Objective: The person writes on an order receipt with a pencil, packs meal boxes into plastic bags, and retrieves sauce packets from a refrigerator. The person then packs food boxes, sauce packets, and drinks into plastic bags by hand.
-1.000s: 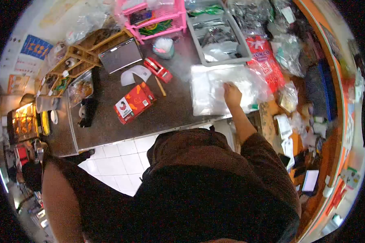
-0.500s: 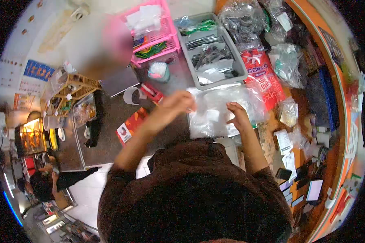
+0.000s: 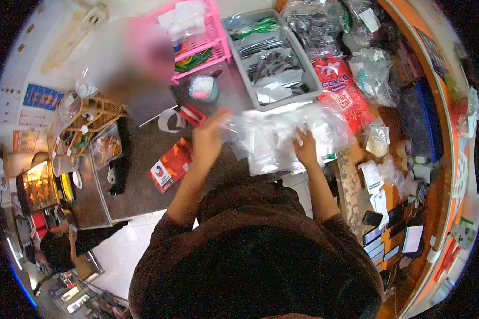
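Observation:
A stack of clear plastic bags (image 3: 274, 157) lies in front of me, below the grey divided tray. My left hand (image 3: 210, 135), smeared by motion, is at the left end of a clear plastic bag (image 3: 245, 130) that stretches out from the stack. Its fingers look closed on that bag's edge, though the fingertips are blurred. My right hand (image 3: 305, 146) rests on the right part of the stack with its fingers apart.
The grey tray (image 3: 315, 91) holds packed cutlery-like items. Nearby are a pink basket (image 3: 226, 40), a cup (image 3: 203, 87), a red stapler-like tool (image 3: 191, 114), a red box (image 3: 170, 166) and a red bag (image 3: 343, 87). Another person (image 3: 58, 244) is at lower left.
My left hand has moved left, and a clear bag now reaches out toward it from the stack. My right hand has come down onto the bags.

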